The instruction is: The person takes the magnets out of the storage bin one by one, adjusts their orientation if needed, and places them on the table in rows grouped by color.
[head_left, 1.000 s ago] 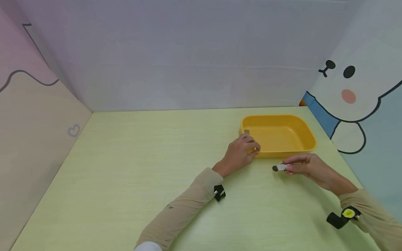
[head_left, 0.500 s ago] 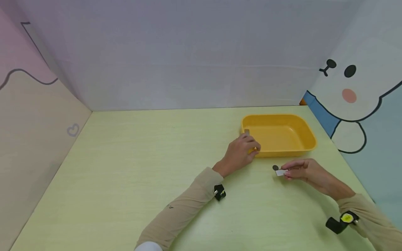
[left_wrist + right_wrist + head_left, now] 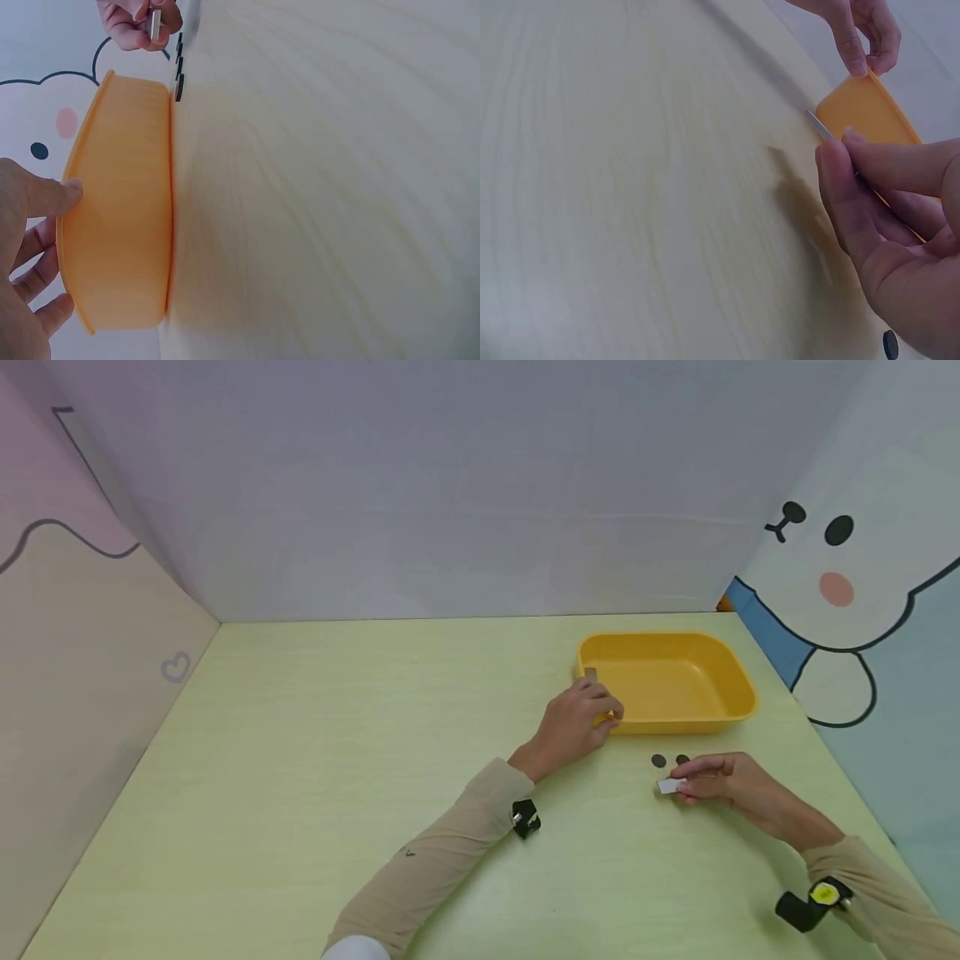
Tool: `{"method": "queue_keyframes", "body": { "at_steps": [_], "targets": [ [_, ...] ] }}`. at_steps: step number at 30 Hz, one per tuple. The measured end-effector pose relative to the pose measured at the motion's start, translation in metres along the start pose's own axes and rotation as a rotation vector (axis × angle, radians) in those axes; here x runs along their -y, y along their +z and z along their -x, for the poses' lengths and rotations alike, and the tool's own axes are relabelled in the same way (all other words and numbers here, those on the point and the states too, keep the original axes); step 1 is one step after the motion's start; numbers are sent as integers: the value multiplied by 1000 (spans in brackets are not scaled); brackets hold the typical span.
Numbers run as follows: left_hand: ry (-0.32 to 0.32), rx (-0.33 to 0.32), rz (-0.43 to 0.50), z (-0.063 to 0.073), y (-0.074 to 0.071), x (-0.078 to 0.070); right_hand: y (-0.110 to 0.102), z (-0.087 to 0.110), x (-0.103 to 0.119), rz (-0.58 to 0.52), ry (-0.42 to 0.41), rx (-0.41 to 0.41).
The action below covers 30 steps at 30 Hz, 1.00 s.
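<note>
At the front left corner of a yellow plastic tray (image 3: pixel 675 728), my left hand (image 3: pixel 573 727) grips the rim. In the left wrist view its thumb (image 3: pixel 56 196) lies on the tray's outer wall, with the other fingers behind the rim. My right hand (image 3: pixel 731 781) pinches a small, flat white piece (image 3: pixel 670 786) between thumb and fingertips, in front of the tray. The piece appears edge-on as a thin bar (image 3: pixel 817 124) in the right wrist view. Just beyond it lie a small dark disc (image 3: pixel 658 761) and a second dark disc (image 3: pixel 682 759), partly covered by the fingers.
The tray stands at the back right of the pale green table (image 3: pixel 360 735), near the grey back wall (image 3: pixel 465 493). A small grey-brown rectangle (image 3: pixel 591 674) shows at its left inner side. A printed cartoon wall (image 3: pixel 840 610) borders the table's right edge.
My right hand has moved slightly toward me with the white piece. Both dark discs now show beyond it; earlier only one was visible. My left hand keeps its hold on the tray.
</note>
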<state>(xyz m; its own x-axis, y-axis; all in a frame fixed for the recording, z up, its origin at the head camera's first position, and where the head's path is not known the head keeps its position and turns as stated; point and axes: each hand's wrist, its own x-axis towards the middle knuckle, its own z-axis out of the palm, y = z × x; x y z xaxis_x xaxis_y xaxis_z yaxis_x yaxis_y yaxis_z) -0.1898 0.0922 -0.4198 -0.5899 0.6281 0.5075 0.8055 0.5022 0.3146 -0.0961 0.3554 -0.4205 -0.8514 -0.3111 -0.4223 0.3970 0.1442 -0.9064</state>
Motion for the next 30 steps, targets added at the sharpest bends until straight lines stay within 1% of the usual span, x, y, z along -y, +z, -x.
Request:
{"method": "queue_keyframes", "body": {
  "at_steps": [6, 12, 17, 25, 30],
  "targets": [
    [-4, 1, -2, 0, 0, -1, 1, 1, -6, 45, 13, -20],
    [-12, 13, -16, -1, 0, -1, 3, 4, -7, 73, -13, -10],
    [-12, 12, -6, -1, -1, -2, 5, 5, -7, 152, -20, -27],
    [-6, -4, 1, -1, 0, -1, 9, 7, -5, 281, -32, -85],
    [-13, 7, -4, -1, 0, -1, 13, 8, -4, 353, -68, -104]
  ]
}}
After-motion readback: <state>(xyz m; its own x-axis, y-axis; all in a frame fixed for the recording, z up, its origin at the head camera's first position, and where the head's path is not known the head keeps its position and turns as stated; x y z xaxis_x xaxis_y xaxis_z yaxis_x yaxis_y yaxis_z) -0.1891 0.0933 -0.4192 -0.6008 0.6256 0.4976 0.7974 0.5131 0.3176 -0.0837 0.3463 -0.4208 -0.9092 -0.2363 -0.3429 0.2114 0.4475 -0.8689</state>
